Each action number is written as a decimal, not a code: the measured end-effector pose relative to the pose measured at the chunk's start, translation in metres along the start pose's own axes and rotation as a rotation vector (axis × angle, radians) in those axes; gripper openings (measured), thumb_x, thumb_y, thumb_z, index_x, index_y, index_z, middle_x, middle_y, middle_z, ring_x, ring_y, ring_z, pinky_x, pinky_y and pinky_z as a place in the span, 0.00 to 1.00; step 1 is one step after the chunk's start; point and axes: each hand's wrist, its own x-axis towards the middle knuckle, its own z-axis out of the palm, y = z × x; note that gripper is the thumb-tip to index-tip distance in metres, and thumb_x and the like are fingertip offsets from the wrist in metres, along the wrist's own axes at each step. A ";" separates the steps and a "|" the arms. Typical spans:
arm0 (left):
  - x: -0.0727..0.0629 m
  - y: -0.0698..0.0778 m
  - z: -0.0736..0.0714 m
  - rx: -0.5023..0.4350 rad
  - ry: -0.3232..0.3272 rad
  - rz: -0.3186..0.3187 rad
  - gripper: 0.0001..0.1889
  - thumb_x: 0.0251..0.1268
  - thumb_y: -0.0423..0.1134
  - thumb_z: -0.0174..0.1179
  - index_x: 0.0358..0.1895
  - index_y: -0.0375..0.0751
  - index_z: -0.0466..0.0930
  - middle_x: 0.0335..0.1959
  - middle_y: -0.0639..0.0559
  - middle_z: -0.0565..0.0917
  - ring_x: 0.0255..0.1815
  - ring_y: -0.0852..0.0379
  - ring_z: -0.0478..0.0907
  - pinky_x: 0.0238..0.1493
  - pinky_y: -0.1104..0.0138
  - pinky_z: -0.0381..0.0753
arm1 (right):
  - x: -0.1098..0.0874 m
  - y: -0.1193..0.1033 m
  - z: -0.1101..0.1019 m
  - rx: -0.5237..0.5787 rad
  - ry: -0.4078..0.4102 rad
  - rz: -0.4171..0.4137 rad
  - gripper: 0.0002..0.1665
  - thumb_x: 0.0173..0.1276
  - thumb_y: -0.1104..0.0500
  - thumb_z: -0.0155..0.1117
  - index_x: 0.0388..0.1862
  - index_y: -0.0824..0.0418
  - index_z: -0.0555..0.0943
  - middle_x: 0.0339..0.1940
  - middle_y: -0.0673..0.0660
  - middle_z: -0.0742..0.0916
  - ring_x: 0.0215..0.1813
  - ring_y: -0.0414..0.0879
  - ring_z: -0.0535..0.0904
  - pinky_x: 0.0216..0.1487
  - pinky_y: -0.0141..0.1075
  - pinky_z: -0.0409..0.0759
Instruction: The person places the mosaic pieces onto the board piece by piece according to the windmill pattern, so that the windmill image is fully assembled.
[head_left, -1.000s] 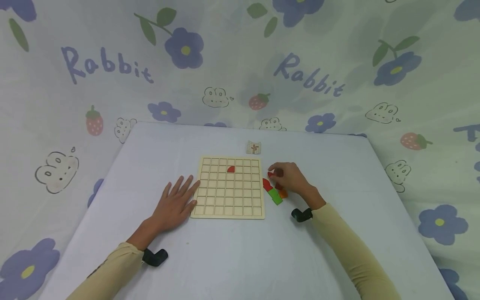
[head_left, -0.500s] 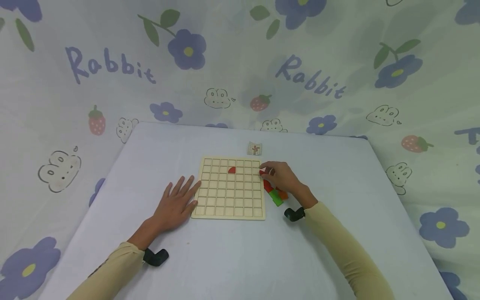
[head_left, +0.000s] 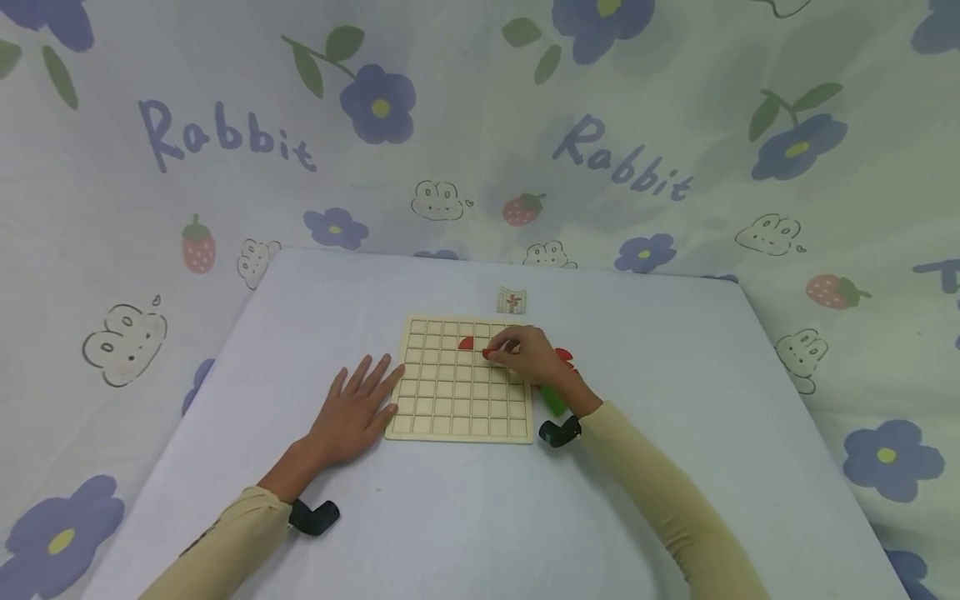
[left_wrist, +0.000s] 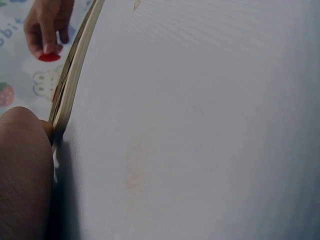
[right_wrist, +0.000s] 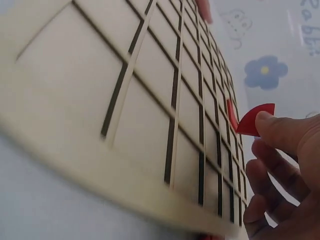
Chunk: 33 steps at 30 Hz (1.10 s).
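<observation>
My right hand point(head_left: 522, 357) pinches a red quarter-circle piece point(right_wrist: 257, 119) between thumb and fingers, over the upper right part of a wooden grid board point(head_left: 442, 427). Just left of it, another red quarter-circle piece point(head_left: 467, 343) lies in a cell of the board. With fingers spread, my left hand point(head_left: 354, 414) lies flat at the board's left edge, its fingertips touching the rim. In the left wrist view only part of the left hand point(left_wrist: 24, 170) shows, beside the board's edge point(left_wrist: 75, 80).
Right of the board lie a green piece point(head_left: 553, 402) and red pieces point(head_left: 564, 356), partly hidden by the right hand and wrist. Behind the board is a small patterned card point(head_left: 512, 300). A printed cloth point(head_left: 465, 117) hangs behind the white table point(head_left: 450, 517).
My right hand has carried the red piece leftward from the loose pieces to over the board. The left hand has stayed at the board's edge.
</observation>
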 end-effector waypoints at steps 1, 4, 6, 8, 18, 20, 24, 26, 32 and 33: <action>0.000 0.000 0.000 0.000 -0.001 0.000 0.32 0.77 0.54 0.43 0.79 0.47 0.54 0.79 0.43 0.51 0.78 0.38 0.42 0.69 0.37 0.42 | 0.001 -0.002 0.002 0.010 -0.004 -0.003 0.05 0.65 0.56 0.72 0.37 0.55 0.88 0.35 0.45 0.86 0.36 0.41 0.81 0.35 0.36 0.79; 0.000 0.000 0.000 0.009 -0.001 -0.001 0.32 0.77 0.54 0.43 0.79 0.47 0.53 0.79 0.43 0.51 0.78 0.38 0.42 0.70 0.38 0.42 | 0.006 -0.006 0.009 0.025 0.001 -0.015 0.05 0.65 0.57 0.72 0.38 0.56 0.88 0.35 0.45 0.87 0.35 0.41 0.81 0.37 0.35 0.80; 0.000 0.000 0.000 0.014 0.003 0.000 0.32 0.77 0.54 0.43 0.79 0.47 0.53 0.79 0.43 0.51 0.78 0.38 0.42 0.70 0.38 0.42 | 0.010 -0.009 0.014 0.023 0.013 -0.013 0.05 0.65 0.57 0.71 0.38 0.57 0.88 0.34 0.46 0.87 0.33 0.41 0.80 0.37 0.35 0.80; 0.000 0.000 0.000 0.011 0.006 -0.002 0.32 0.77 0.54 0.43 0.79 0.47 0.53 0.79 0.43 0.51 0.78 0.38 0.42 0.70 0.38 0.42 | 0.014 -0.011 0.019 0.023 0.017 -0.001 0.05 0.65 0.58 0.71 0.38 0.58 0.88 0.35 0.47 0.87 0.33 0.41 0.80 0.37 0.35 0.80; -0.001 0.000 0.002 0.013 0.005 -0.003 0.32 0.78 0.55 0.42 0.79 0.49 0.52 0.79 0.44 0.51 0.78 0.39 0.42 0.70 0.38 0.41 | 0.020 -0.013 0.038 -0.116 0.049 0.071 0.05 0.65 0.56 0.72 0.36 0.57 0.89 0.34 0.47 0.88 0.33 0.39 0.80 0.35 0.32 0.78; -0.002 0.000 0.002 0.011 0.011 -0.002 0.32 0.77 0.55 0.42 0.79 0.48 0.52 0.79 0.44 0.51 0.78 0.39 0.42 0.70 0.38 0.41 | 0.021 -0.013 0.040 -0.131 0.064 0.060 0.05 0.65 0.56 0.72 0.35 0.56 0.89 0.32 0.47 0.88 0.32 0.39 0.80 0.35 0.33 0.78; -0.002 -0.001 0.002 -0.002 0.013 0.001 0.32 0.77 0.55 0.42 0.79 0.48 0.52 0.79 0.43 0.51 0.78 0.39 0.42 0.70 0.38 0.40 | 0.019 -0.015 0.043 -0.158 0.092 0.040 0.05 0.66 0.57 0.71 0.35 0.56 0.89 0.31 0.47 0.87 0.32 0.38 0.80 0.34 0.32 0.78; -0.002 -0.002 0.002 -0.013 0.015 0.004 0.32 0.78 0.54 0.42 0.79 0.48 0.52 0.79 0.43 0.51 0.78 0.38 0.41 0.70 0.38 0.40 | 0.018 -0.017 0.044 -0.164 0.103 0.034 0.05 0.66 0.57 0.71 0.35 0.57 0.89 0.31 0.47 0.87 0.32 0.39 0.80 0.34 0.33 0.79; -0.002 -0.001 0.001 -0.025 0.011 0.005 0.31 0.78 0.53 0.43 0.79 0.47 0.53 0.79 0.43 0.51 0.78 0.38 0.42 0.69 0.37 0.41 | 0.013 -0.023 0.043 -0.179 0.095 0.036 0.06 0.66 0.55 0.71 0.35 0.56 0.89 0.33 0.47 0.87 0.34 0.39 0.80 0.36 0.34 0.79; -0.002 0.000 0.001 -0.023 0.010 0.005 0.31 0.78 0.53 0.43 0.79 0.47 0.54 0.79 0.43 0.51 0.78 0.38 0.43 0.69 0.37 0.42 | 0.012 -0.023 0.044 -0.184 0.090 0.035 0.07 0.65 0.54 0.72 0.35 0.55 0.89 0.33 0.46 0.86 0.34 0.39 0.80 0.36 0.33 0.79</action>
